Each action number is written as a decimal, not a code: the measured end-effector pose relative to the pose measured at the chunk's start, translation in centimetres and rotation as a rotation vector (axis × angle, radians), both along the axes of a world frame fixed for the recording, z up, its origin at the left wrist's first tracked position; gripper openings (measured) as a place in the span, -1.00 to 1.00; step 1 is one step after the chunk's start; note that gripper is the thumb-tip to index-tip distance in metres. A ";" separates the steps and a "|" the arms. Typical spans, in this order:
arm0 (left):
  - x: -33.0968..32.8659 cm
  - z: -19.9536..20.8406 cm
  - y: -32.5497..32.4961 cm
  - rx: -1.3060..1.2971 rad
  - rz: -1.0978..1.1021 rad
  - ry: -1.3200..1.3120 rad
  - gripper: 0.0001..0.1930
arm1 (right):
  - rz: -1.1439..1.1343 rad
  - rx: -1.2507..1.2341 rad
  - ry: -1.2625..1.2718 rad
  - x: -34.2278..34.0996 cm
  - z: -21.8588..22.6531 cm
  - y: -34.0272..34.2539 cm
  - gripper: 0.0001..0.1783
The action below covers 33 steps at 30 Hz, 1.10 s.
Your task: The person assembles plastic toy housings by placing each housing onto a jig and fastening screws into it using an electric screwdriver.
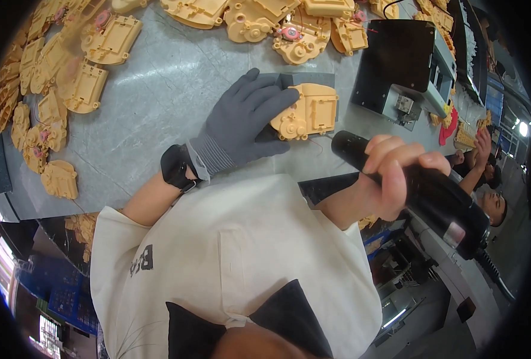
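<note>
My left hand, in a grey knit glove, is closed on a yellow plastic housing, with fingertips over its left side. The housing has a rectangular recess on its right half and round bosses on its left. It rests against a dark grey block on the table. My bare right hand is wrapped round a black electric screwdriver. The tool's narrower end points up and left, just right of the housing and apart from it. I cannot make out its bit.
Several yellow housings lie across the left of the grey table, with more along the back. A black box-shaped machine stands at right. The screwdriver's cord trails to the lower right. Another person's arm shows farther right.
</note>
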<state>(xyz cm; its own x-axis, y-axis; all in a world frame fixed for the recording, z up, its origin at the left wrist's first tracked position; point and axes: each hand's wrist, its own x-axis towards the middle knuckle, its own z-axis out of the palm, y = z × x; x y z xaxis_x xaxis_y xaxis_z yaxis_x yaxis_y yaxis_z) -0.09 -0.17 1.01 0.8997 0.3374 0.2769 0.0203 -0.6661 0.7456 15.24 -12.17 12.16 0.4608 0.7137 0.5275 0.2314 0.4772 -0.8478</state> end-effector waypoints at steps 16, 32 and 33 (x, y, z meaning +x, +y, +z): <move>0.2 0.3 0.5 -0.049 -0.032 -0.013 -0.21 | 0.082 -0.110 -0.165 -0.4 -0.1 0.2 -0.54; 0.6 0.9 0.2 -0.039 -0.002 0.008 -0.26 | -0.795 -0.038 0.100 12.3 0.7 -4.1 -0.60; 0.6 1.0 0.2 -0.042 0.001 0.021 -0.26 | -0.785 -0.034 0.140 11.0 0.6 -5.0 -0.61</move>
